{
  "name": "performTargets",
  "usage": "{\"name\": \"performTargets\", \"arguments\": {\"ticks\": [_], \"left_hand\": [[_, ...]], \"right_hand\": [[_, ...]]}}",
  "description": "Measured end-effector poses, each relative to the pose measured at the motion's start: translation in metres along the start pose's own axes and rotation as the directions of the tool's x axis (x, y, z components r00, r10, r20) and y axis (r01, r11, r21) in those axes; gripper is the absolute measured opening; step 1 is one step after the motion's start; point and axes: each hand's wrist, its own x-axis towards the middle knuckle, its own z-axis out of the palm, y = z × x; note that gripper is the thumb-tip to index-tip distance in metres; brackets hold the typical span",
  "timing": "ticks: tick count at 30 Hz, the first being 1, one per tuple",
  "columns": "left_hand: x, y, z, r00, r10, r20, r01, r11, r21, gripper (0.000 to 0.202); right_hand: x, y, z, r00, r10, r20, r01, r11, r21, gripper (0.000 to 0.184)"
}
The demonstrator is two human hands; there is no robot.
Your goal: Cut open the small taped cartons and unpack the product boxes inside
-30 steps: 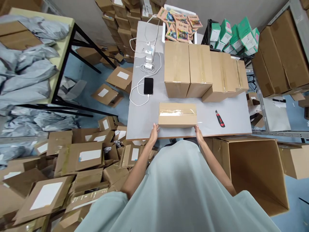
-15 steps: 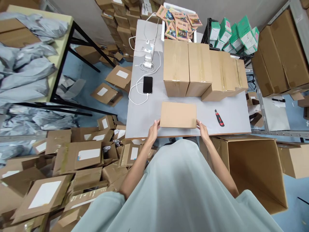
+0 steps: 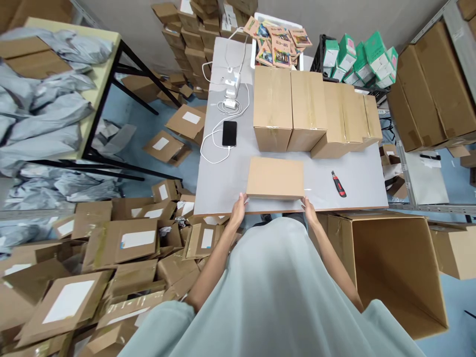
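Observation:
A closed, plain brown cardboard box (image 3: 275, 177) lies near the front edge of the table, its long side facing me. My left hand (image 3: 238, 209) grips its near left corner, fingertips against the cardboard. At the near right corner, my right hand (image 3: 309, 210) holds the box the same way, with the fingers partly hidden under its lower edge. Whether the box's near side is slightly lifted I cannot tell. To the right of the box lies a red and black utility knife (image 3: 338, 184), apart from both hands.
Taped cartons (image 3: 273, 99) stand in a row behind the box. A phone (image 3: 229, 133) with white cables lies at left on the table (image 3: 215, 188). Behind are a white bin of colourful packets (image 3: 281, 49) and green-white boxes (image 3: 347, 52). A large open carton (image 3: 394, 272) stands below right.
Both hands have shifted slightly toward me, and the right one has moved from the box's side to its near corner. The box's front face shows more. The view has tilted a little.

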Motion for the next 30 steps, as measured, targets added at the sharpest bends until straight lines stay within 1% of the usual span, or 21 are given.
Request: {"name": "performTargets", "arguments": {"ticks": [3,6,8,10,13,16,18,20,23,25,27,29,30], "left_hand": [[-0.006,0.016,-0.003,0.996,0.084,0.006,-0.084,0.996,-0.009,0.086],[-0.011,0.036,-0.005,0.984,0.178,0.019,-0.177,0.984,-0.027,0.085],[-0.013,0.047,-0.004,0.975,0.223,0.022,-0.222,0.975,-0.025,0.086],[-0.015,0.054,-0.004,0.972,0.232,0.023,-0.232,0.973,-0.001,0.085],[-0.016,0.056,-0.003,0.972,0.234,0.021,-0.235,0.972,0.033,0.082],[-0.018,0.051,-0.002,0.968,0.251,0.011,-0.252,0.967,0.038,0.08],[-0.021,0.046,-0.002,0.971,0.241,0.003,-0.241,0.97,0.038,0.079],[-0.024,0.042,-0.002,0.975,0.224,-0.006,-0.223,0.974,0.039,0.08],[-0.025,0.038,-0.001,0.976,0.214,-0.03,-0.213,0.976,0.039,0.08],[-0.021,0.035,-0.001,0.981,0.189,-0.051,-0.188,0.982,0.029,0.08],[-0.011,0.031,-0.002,0.988,0.138,-0.071,-0.137,0.99,0.023,0.081],[0.002,0.027,-0.001,0.994,0.075,-0.085,-0.073,0.997,0.027,0.083],[0.009,0.024,0.0,0.995,0.045,-0.088,-0.043,0.999,0.032,0.083]], "right_hand": [[-0.01,-0.026,-0.011,0.995,-0.103,0.011,0.103,0.995,-0.006,0.104],[-0.015,-0.057,-0.02,0.975,-0.221,0.004,0.221,0.975,-0.019,0.095],[-0.016,-0.073,-0.022,0.967,-0.254,0.009,0.254,0.967,-0.032,0.091],[-0.016,-0.081,-0.022,0.968,-0.252,0.016,0.252,0.966,-0.06,0.091],[-0.018,-0.081,-0.021,0.974,-0.227,0.015,0.227,0.968,-0.109,0.091],[-0.027,-0.074,-0.019,0.975,-0.218,0.03,0.22,0.964,-0.151,0.089],[-0.034,-0.069,-0.015,0.968,-0.25,0.034,0.252,0.946,-0.203,0.09],[-0.039,-0.066,-0.008,0.949,-0.314,0.034,0.312,0.912,-0.267,0.091],[-0.043,-0.062,0.004,0.926,-0.372,0.065,0.371,0.863,-0.344,0.086],[-0.044,-0.059,0.009,0.925,-0.367,0.099,0.374,0.832,-0.41,0.081],[-0.044,-0.055,0.01,0.925,-0.365,0.107,0.369,0.792,-0.487,0.079],[-0.043,-0.049,0.007,0.923,-0.377,0.08,0.362,0.773,-0.522,0.077],[-0.043,-0.047,0.004,0.92,-0.387,0.055,0.358,0.777,-0.517,0.076]]}}
